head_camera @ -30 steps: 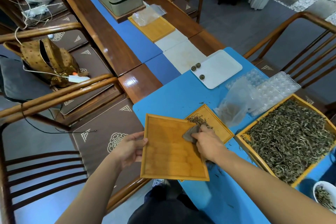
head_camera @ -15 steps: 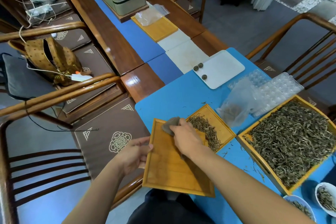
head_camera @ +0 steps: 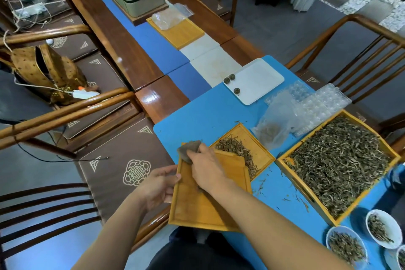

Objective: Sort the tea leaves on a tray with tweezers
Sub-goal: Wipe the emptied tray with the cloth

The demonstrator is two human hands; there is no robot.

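A bare bamboo tray (head_camera: 197, 208) lies tilted at the near table edge, its far corner over a smaller bamboo tray (head_camera: 258, 149) that holds a heap of tea leaves (head_camera: 236, 151). My left hand (head_camera: 160, 184) grips the bare tray's left rim. My right hand (head_camera: 206, 169) holds a grey cloth (head_camera: 188, 151) pressed on the tray's far left corner. A large bamboo tray (head_camera: 388, 153) full of tea leaves (head_camera: 337, 162) stands at the right. No tweezers are in view.
White bowls (head_camera: 390, 223) with leaves stand at the near right. Behind are a clear plastic bag (head_camera: 274, 123), blister trays (head_camera: 320, 105) and a white tray (head_camera: 260, 79) with three tea balls. Wooden chairs flank the table; loose leaves dot the blue mat (head_camera: 208, 112).
My right hand has wiped the cloth from the bare tray's right side to its far left corner. The tray has tilted and shifted, uncovering the heap of leaves in the smaller tray.
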